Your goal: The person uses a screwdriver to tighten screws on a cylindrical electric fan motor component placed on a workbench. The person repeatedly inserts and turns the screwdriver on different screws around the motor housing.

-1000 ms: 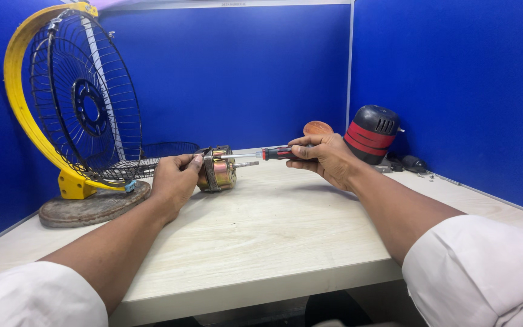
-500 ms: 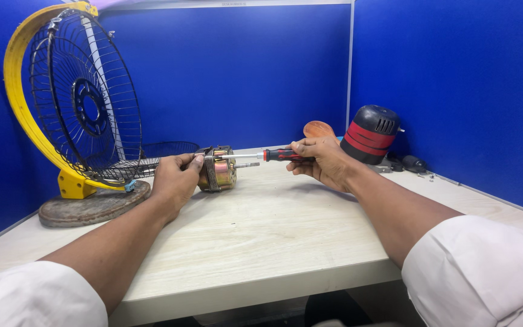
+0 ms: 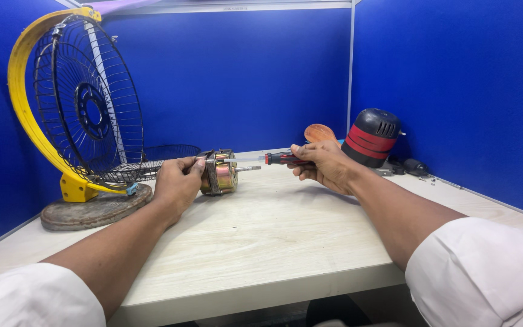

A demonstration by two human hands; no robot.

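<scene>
A small brass-and-steel fan motor (image 3: 220, 173) lies on its side on the pale wooden table (image 3: 261, 242), its shaft pointing right. My left hand (image 3: 175, 184) grips the motor's left end and holds it steady. My right hand (image 3: 325, 166) is closed around the red-and-black handle of a screwdriver (image 3: 279, 159). Its thin blade runs left and reaches the top of the motor housing.
A yellow-rimmed wire fan guard (image 3: 74, 103) stands on a round rusty base (image 3: 95, 209) at the left, with a second black grille (image 3: 167, 154) lying behind it. A red-and-black motor cover (image 3: 370, 136) and an orange rounded part (image 3: 320, 133) sit at the back right. Blue partitions enclose the table.
My right hand and the screwdriver have shifted slightly lower. My left hand and the motor stay in place.
</scene>
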